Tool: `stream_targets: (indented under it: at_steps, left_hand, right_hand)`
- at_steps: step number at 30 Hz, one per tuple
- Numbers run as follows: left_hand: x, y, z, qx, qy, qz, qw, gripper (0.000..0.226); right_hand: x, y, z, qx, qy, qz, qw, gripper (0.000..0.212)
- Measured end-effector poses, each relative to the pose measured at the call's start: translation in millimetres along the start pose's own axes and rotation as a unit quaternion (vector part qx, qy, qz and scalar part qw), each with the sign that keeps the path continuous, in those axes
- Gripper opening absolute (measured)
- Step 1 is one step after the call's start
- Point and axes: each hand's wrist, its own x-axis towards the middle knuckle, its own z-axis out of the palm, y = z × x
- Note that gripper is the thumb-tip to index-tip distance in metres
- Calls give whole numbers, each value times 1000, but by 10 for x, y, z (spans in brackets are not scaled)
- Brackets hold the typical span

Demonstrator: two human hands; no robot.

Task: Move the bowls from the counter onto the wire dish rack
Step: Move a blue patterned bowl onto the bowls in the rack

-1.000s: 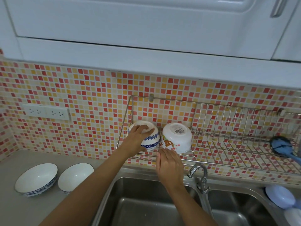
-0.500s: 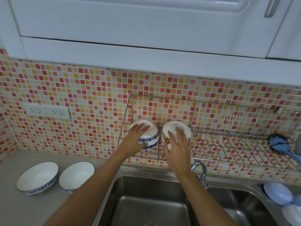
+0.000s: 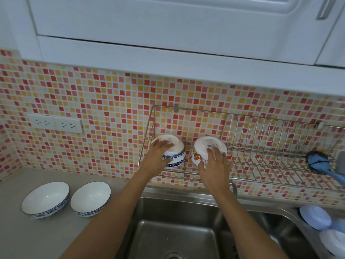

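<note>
Right hand [image 3: 214, 171], fingers spread, is partly hiding the cartoon bowl [image 3: 207, 146], now tilting further on the wire dish rack [image 3: 270, 166]. Left hand [image 3: 158, 156] is still clasping the blue-banded bowl [image 3: 177, 157]

A single wide-angle view comes from the person's head, facing forward and tipped down toward the tiled wall. Both forearms enter from the bottom edge, so the left hand [image 3: 158, 155] and right hand [image 3: 214, 166] sit mid-frame at arm's reach. The wire dish rack [image 3: 201, 110] lies just beyond the hands, the sink [image 3: 177, 230] beneath them, the bench [image 3: 46, 238] down-left of the left hand, and cupboards [image 3: 168, 25] overhead. Straight edges bow near the borders.
</note>
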Motion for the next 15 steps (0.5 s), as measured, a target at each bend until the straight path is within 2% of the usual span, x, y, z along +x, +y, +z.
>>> stream_targets:
  at_steps: [4,7,9,11,13,15]
  left_hand:
    - [-84,18,-14,14,32,4,999,46]
    - [-273,-5,-15,92,48,37,994,46]
    - [-512,-112,1,136,45,79,987,50]
    - [-849,-356,6,128,45,98,986,53]
    - [-1200,-723,-22,95,58,63,992,54]
    - [-1511,-1157,-87,65,64,-24,996,57]
  right_hand:
    - [-12,12,-26,9,-4,0,1000,55]
    - [-67,-65,-29,27,37,-9,999,54]
    - [-214,-215,13,59,99,-60,992,48]
    - [-500,-481,138,100,129,-132,978,45]
    - [-828,-807,348,135,123,-207,961,41]
    - [-1113,-1148,600,163,102,-270,944,38]
